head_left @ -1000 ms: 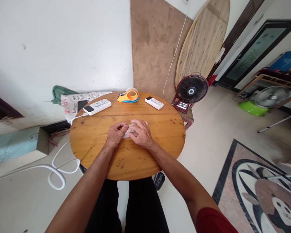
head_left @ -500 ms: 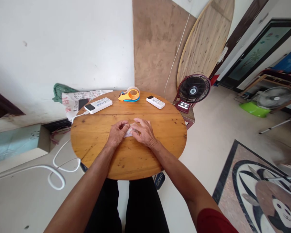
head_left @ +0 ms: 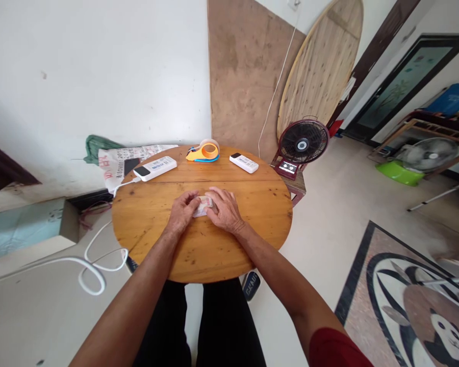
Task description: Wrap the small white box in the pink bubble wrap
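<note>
Between my hands, over the middle of the round wooden table [head_left: 214, 250], is a small pale rectangular card [head_left: 202, 208] with reddish and beige print. Whether it is one card or a thin stack I cannot tell. My left hand [head_left: 181, 211] grips its left edge, thumb on top and fingers curled behind. At the right edge, my right hand [head_left: 225, 210] pinches it between thumb and bent fingers. Its outer edges are partly covered by the fingers.
Along the table's far side are a white power bank [head_left: 155, 168] with a cable, an orange tape dispenser [head_left: 204, 151] and a second white power bank [head_left: 244, 162]. A dark red fan [head_left: 303, 145] stands on a stool at the right. A white cable [head_left: 95, 278] loops at the left.
My right fingers have come down and closed at the card's right edge. More of the card's printed face shows now. My left hand keeps its grip, and the view has shifted slightly.
</note>
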Action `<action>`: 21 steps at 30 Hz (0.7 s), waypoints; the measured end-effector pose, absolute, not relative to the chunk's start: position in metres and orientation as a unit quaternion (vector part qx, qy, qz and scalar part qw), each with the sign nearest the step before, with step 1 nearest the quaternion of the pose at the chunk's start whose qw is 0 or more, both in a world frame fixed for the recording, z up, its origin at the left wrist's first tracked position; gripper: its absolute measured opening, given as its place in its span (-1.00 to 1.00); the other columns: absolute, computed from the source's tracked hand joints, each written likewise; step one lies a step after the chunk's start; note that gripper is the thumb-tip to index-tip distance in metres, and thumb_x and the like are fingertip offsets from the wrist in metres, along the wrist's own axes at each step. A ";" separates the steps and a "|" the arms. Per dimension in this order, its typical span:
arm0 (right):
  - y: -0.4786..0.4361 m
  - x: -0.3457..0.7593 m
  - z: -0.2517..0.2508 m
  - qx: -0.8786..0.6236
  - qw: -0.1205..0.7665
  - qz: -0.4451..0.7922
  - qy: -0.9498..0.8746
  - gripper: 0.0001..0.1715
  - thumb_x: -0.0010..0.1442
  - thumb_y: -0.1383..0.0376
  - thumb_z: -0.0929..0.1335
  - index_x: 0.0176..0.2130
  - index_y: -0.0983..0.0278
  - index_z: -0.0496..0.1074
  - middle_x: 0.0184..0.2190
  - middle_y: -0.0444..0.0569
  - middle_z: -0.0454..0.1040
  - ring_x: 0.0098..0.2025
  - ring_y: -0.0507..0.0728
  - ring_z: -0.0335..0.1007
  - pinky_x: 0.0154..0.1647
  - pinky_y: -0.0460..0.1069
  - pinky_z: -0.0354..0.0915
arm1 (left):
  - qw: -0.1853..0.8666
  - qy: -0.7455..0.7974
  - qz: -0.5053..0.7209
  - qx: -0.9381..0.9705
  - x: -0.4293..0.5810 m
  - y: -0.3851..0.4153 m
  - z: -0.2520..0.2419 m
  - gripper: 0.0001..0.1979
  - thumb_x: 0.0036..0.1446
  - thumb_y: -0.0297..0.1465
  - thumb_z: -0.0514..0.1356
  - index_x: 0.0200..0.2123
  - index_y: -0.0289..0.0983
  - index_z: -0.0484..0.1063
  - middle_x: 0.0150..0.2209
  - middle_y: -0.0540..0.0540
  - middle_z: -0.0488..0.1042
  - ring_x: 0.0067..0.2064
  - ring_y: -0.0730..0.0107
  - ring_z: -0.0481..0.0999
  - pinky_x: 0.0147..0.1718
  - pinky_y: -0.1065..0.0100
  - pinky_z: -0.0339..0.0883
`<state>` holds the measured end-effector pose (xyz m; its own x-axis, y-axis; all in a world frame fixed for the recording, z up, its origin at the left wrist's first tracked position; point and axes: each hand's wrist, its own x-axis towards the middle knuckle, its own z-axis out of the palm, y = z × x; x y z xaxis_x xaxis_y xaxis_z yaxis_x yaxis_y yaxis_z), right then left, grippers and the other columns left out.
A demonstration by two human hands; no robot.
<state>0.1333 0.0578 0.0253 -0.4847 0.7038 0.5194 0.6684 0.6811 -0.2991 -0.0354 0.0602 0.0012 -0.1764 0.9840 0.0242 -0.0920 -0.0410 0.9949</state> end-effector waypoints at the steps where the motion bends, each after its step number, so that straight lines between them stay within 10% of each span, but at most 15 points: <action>1: 0.058 0.134 0.025 -0.398 0.311 0.026 -0.862 -0.47 0.20 0.19 0.32 0.14 0.28 0.34 0.22 0.11 0.27 0.14 0.25 0.22 0.15 0.11 0.06 | 0.472 0.507 0.579 0.430 -0.035 0.060 0.001 -0.44 -0.22 -0.15 0.34 -0.12 -0.32 0.48 -0.25 -0.09 0.54 -0.36 0.37 0.43 -0.34 0.35 0.30; 21: 0.059 0.134 0.024 -0.415 0.399 0.028 -0.817 -0.66 0.30 0.24 0.21 0.02 0.28 0.37 0.14 0.11 0.36 0.18 0.18 0.23 0.17 0.09 0.08 | 0.479 0.502 0.623 0.361 -0.034 0.061 -0.001 -0.49 -0.24 -0.29 0.31 -0.12 -0.28 0.46 -0.12 -0.14 0.53 -0.21 0.29 0.49 -0.20 0.28 0.36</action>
